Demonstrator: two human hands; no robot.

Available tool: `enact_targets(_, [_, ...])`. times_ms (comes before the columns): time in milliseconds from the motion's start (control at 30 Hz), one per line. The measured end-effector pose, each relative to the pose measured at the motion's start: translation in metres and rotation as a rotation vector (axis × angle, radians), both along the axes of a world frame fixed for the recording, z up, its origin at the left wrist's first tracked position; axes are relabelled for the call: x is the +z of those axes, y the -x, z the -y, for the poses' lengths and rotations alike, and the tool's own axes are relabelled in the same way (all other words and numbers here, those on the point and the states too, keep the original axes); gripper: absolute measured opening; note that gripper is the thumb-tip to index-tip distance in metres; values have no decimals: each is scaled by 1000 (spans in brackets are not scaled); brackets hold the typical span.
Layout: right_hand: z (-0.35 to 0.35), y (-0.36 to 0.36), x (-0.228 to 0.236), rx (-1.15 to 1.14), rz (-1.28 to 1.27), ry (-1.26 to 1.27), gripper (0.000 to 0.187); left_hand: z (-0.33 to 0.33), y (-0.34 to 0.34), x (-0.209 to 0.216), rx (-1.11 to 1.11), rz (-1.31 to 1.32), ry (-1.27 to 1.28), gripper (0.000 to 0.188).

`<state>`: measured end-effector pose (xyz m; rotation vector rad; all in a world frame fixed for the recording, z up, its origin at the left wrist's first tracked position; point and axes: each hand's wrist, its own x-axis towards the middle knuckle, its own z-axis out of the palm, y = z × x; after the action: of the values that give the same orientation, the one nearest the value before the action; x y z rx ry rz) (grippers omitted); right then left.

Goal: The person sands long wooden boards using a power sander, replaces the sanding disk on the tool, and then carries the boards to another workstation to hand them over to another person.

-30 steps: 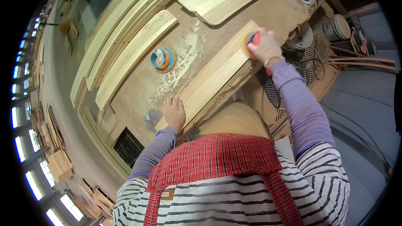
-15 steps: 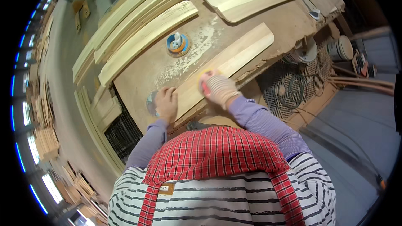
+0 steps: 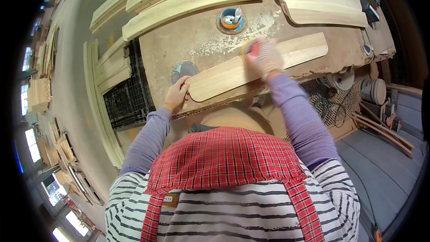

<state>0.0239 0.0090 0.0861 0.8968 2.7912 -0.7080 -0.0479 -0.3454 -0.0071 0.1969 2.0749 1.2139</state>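
Observation:
A long pale wooden board [image 3: 251,69] with rounded corners lies slantwise along the bench's near edge. At its left end my bare left hand [image 3: 178,92] is closed, thumb and fingers against the end edge. My right hand [image 3: 268,58], in a pale striped glove and smeared by motion, is closed on a round yellow-and-red sanding pad [image 3: 248,50] over the board's upper edge. The pad's underside is hidden. Just beyond my left hand lies a round grey disc [image 3: 184,70]. Farther back stands a blue-and-orange tub [image 3: 230,19] with a white tool in it.
More shaped boards [image 3: 197,6] lie across the far side of the bench [image 3: 156,54], with a wide panel [image 3: 318,2] at back right. Dried white smears mark the bench top. Buckets [image 3: 372,90] and a cable [image 3: 329,110] sit below right; a black crate [image 3: 127,98] stands at left.
The view has shifted, so the bench sits differently in the picture. My right hand with the sanding pad has moved toward the board's far edge. My left hand now grips the board's left end.

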Motion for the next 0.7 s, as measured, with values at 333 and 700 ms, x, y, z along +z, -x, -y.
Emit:
enact_targets(333, [-34, -15, -15, -85, -110, -29, 47, -1, 5, 6, 5, 19, -72, 32])
enact_targets(700, [90, -31, 20, 271, 72, 87, 34, -5, 8, -1, 62, 41, -74, 31])
